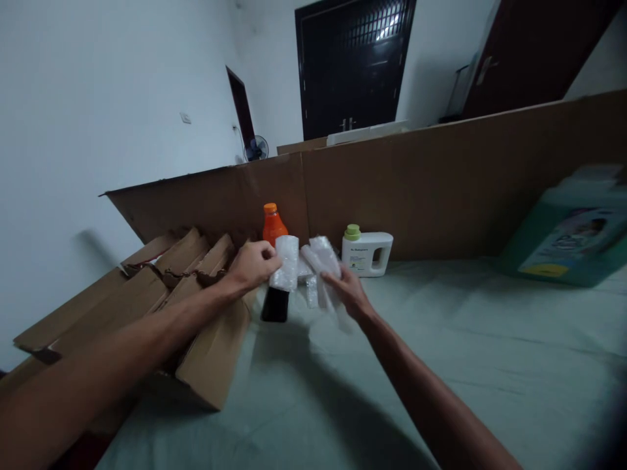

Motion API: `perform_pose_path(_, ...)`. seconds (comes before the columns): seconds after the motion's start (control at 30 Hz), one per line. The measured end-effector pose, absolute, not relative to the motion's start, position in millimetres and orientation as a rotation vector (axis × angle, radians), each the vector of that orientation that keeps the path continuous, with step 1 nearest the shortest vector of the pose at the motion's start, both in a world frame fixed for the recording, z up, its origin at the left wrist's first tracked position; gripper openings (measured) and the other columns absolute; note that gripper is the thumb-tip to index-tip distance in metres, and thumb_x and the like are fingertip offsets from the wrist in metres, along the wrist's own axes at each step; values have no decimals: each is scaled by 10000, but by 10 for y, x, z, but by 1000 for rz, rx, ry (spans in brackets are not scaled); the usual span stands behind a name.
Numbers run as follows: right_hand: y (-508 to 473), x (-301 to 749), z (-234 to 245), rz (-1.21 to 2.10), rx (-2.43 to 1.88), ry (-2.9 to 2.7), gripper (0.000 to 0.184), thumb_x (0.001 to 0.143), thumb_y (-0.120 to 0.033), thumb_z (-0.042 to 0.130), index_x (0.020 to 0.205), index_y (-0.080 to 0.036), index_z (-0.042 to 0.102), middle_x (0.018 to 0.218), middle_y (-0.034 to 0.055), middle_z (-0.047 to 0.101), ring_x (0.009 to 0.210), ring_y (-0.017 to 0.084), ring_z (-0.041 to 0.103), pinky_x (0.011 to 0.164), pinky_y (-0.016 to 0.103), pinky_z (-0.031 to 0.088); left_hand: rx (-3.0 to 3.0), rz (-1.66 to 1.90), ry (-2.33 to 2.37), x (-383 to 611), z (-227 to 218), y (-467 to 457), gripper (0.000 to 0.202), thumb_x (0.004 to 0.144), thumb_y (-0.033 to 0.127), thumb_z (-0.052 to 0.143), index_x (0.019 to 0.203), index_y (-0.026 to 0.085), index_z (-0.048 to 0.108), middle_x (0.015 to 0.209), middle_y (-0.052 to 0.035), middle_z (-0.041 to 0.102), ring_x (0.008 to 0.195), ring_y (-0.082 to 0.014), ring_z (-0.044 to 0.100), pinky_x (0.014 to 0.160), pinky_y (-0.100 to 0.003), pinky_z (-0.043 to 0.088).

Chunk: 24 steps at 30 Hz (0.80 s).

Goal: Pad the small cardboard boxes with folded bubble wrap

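My left hand (257,262) pinches the edge of a piece of bubble wrap (287,261), which hangs in front of an orange bottle (273,225). My right hand (347,288) is closed around several white strips of bubble wrap (323,258), a little blurred. Between the hands a small clear bubble-wrap piece (312,291) shows. Under the left piece lies a flat black object (275,305), its upper end covered. A white jug with a green cap (365,253) stands just behind my right hand.
Open cardboard boxes (132,294) with raised flaps stand on the left. A cardboard wall (431,196) runs along the back of the green cloth surface (480,339). At the far right stands a large jug of teal liquid (563,228). A fan (256,149) and dark doors lie beyond.
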State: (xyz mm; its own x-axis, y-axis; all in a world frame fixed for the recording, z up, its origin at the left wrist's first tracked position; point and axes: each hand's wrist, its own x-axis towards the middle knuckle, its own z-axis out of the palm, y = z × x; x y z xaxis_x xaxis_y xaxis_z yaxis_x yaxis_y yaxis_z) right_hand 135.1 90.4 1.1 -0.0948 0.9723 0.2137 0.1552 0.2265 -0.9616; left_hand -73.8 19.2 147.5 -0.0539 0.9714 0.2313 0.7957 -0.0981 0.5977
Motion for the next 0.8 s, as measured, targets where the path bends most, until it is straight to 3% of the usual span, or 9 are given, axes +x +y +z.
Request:
perform_pose_path(0.1, 1288, 1649, 336, 730, -1292, -1575, 548, 790, -603, 623, 1080, -139, 624, 948, 89, 682, 870, 243, 606, 743, 316, 453, 1892, 876, 1946, -337, 1160, 653, 80, 796, 232, 649, 794, 153, 656, 744, -2, 676, 666, -138, 636, 606, -235, 490)
perform_pose_path(0.17, 1457, 1733, 400, 582, -1413, -1647, 555, 804, -557, 659, 1148, -124, 618, 985, 124, 702, 950, 285, 627, 807, 348, 464, 1855, 818, 1994, -129, 900, 948, 183, 858, 293, 672, 939, 129, 669, 823, -29, 693, 710, -157, 656, 652, -281, 538)
perform_pose_path(0.3, 1475, 1802, 148, 299, -1567, -1810, 551, 912, -399, 564, 1363, -86, 518, 1299, 235, 618, 1196, 377, 547, 982, 486, 407, 1893, 720, 2045, 64, 341, 1264, 359, 947, 374, 628, 1234, 159, 599, 1211, -95, 644, 1033, -224, 655, 884, -443, 569)
perform_pose_path(0.37, 1394, 1831, -65, 182, -1548, -1936, 543, 924, -302, 534, 1429, -112, 476, 1467, 216, 500, 1292, 374, 477, 1054, 503, 354, 1975, 674, 2042, 86, 115, 1282, 446, 939, 336, 632, 1345, 176, 540, 1371, -124, 570, 1207, -273, 587, 1004, -499, 507)
perform_pose_path(0.47, 1329, 1832, -348, 72, -1460, -2128, 583, 900, -221, 554, 1473, -190, 452, 1593, 117, 375, 1388, 315, 387, 1115, 433, 309, 2125, 575, 2023, 116, -113, 1263, 616, 891, 234, 630, 1474, 203, 433, 1574, -130, 391, 1409, -306, 407, 1156, -485, 356)
perform_pose_path(0.57, 1396, 1769, -543, 9, -1474, -2200, 560, 917, -208, 518, 1471, -172, 448, 1595, 132, 363, 1387, 309, 375, 1086, 433, 333, 2222, 439, 2024, 171, -264, 1297, 661, 862, 231, 595, 1498, 224, 415, 1617, -117, 332, 1446, -333, 340, 1181, -495, 295)
perform_pose_path(0.67, 1512, 1701, -659, -8, -1575, -2195, 490, 945, -225, 467, 1423, -120, 484, 1493, 192, 476, 1283, 324, 463, 1009, 448, 384, 2254, 308, 2040, 207, -372, 1381, 706, 823, 234, 601, 1501, 244, 403, 1595, -126, 366, 1409, -347, 381, 1145, -530, 327)
perform_pose_path(0.8, 1594, 1697, -664, 7, -1646, -2205, 443, 962, -275, 470, 1381, -138, 516, 1408, 178, 557, 1234, 302, 507, 959, 408, 414, 2266, 231, 2049, 179, -368, 1449, 745, 772, 248, 652, 1482, 270, 426, 1560, -113, 417, 1384, -347, 409, 1133, -525, 345)
